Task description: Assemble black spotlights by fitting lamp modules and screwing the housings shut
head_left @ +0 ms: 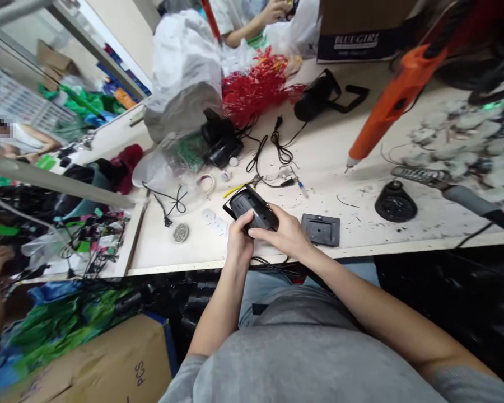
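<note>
A black plastic housing with slots and a bracket (256,210) is held over the front edge of the white bench. My left hand (240,238) grips its near side, the thumb lying on top. From the right, my right hand (283,232) closes round the same housing, its thumb also across the top. A dark cord hangs below both hands. Just beyond the housing lie yellow-handled pliers (234,191), partly hidden. A flat black rectangular part (321,230) rests on the bench to the right of my right hand.
An orange electric screwdriver (382,106) hangs over the bench. A soldering iron (466,200) lies at the right, by a black rosin-like holder (395,202). Red wires (256,84), another black housing (317,98) and a round tin (180,232) are on the bench. Other people sit nearby.
</note>
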